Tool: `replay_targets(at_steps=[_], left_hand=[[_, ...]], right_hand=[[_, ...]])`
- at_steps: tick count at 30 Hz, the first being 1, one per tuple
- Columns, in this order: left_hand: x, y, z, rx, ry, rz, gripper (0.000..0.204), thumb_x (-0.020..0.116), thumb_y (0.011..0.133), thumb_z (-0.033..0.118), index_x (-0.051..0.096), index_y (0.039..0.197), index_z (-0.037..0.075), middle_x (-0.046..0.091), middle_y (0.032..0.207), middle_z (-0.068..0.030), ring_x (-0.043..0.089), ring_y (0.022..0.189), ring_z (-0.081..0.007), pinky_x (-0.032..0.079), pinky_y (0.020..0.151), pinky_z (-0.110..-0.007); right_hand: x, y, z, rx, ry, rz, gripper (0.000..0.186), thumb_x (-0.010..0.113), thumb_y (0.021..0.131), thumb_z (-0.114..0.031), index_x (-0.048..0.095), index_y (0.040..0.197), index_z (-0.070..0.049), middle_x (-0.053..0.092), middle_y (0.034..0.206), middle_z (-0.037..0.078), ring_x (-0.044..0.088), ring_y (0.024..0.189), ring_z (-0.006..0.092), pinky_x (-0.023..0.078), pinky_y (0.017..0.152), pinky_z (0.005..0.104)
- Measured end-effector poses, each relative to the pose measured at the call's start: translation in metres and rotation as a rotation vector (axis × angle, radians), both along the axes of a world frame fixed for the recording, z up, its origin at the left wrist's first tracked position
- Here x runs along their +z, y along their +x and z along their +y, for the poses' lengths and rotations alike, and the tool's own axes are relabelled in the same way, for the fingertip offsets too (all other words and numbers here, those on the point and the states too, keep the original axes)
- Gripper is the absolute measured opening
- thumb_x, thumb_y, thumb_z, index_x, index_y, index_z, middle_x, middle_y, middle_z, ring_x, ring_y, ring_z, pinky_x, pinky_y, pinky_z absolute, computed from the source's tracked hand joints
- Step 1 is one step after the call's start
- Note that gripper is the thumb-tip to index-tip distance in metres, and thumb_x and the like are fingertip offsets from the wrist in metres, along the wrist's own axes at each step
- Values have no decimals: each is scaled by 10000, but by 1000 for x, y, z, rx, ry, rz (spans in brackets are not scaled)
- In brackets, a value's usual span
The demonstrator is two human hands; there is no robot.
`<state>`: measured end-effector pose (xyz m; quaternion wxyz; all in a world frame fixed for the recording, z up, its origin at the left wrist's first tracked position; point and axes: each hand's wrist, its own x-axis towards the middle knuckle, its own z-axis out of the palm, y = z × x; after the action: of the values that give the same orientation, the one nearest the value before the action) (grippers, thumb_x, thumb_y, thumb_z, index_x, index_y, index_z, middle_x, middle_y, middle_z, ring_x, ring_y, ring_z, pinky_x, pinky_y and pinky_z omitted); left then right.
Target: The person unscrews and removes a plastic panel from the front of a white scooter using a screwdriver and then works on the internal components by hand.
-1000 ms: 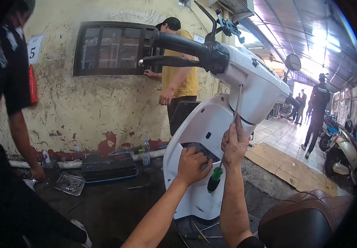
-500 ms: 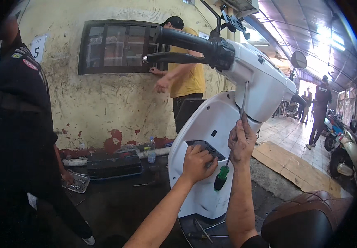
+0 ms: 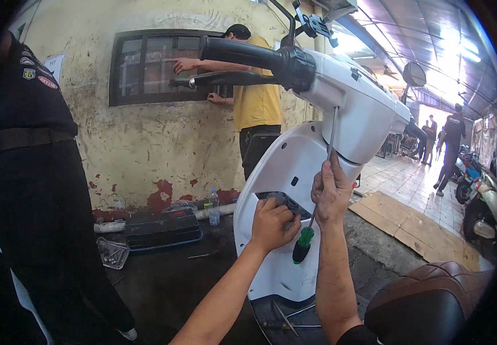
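Note:
My right hand (image 3: 332,195) is closed around the shaft of a long screwdriver (image 3: 303,244). Its green and black handle hangs below the hand, and its thin metal shaft runs up to the white handlebar cover (image 3: 359,109) of a scooter. Where the tip meets the cover is too small to make out. At the dark pocket (image 3: 286,201) in the scooter's white inner leg shield (image 3: 265,270), my left hand (image 3: 274,224) rests with its fingers curled in. Whatever those fingers hold, if anything, is hidden.
A brown quilted seat (image 3: 432,293) fills the lower right. Left on the dark floor are a black toolbox (image 3: 162,230), a bottle (image 3: 214,210) and a clear tray (image 3: 112,253). A person in black (image 3: 35,161) stands close at left; another in yellow (image 3: 258,103) is by the window.
The person in yellow has raised an arm toward the window. The person in black at left has shifted, away from the tray. My hands stay at the pocket and on the screwdriver shaft.

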<state>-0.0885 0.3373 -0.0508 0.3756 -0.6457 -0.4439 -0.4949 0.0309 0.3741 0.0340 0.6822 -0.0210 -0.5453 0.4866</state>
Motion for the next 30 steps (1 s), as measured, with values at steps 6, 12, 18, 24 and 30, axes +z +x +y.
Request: replay_targets(at_steps=[6, 12, 18, 24, 30], left_hand=[[-1, 2, 0, -10, 0, -7, 229, 721, 698, 223, 574, 571, 103, 549, 623, -28, 508, 693, -241, 374, 681, -388], [-1, -1, -2, -19, -5, 2, 188, 717, 695, 213, 596, 602, 104, 549, 631, -27, 511, 711, -245, 374, 688, -390], [2, 10, -14, -175, 31, -125, 131, 698, 710, 145, 650, 791, 54, 618, 832, -82, 557, 882, -291, 421, 796, -401], [-59, 76, -48, -188, -36, -581, 378, 703, 767, 76, 526, 1094, 5, 603, 959, -131, 575, 915, -247, 475, 790, -359], [-93, 85, -8, -760, -408, -1059, 326, 586, 934, 109, 443, 1209, 11, 589, 1000, -71, 585, 861, -146, 498, 750, -304]], right_hand=[[1, 5, 8, -158, 34, -75, 404, 530, 978, -176, 486, 1351, -27, 385, 549, -52, 345, 439, 32, 282, 381, 186], [8, 4, 8, 211, -58, 39, 385, 543, 967, -173, 510, 1323, -29, 490, 629, -2, 384, 456, 44, 286, 387, 184], [52, 42, 10, 212, -14, -347, 373, 520, 942, -138, 522, 1282, 14, 631, 788, 89, 633, 643, 178, 510, 587, 271], [93, 61, 6, 109, 89, -842, 311, 555, 909, -86, 567, 1185, 58, 684, 914, 149, 687, 810, 221, 553, 667, 294], [83, 63, 7, -5, 130, -612, 379, 577, 912, -82, 525, 1260, 59, 685, 890, 151, 685, 775, 201, 549, 626, 278]])
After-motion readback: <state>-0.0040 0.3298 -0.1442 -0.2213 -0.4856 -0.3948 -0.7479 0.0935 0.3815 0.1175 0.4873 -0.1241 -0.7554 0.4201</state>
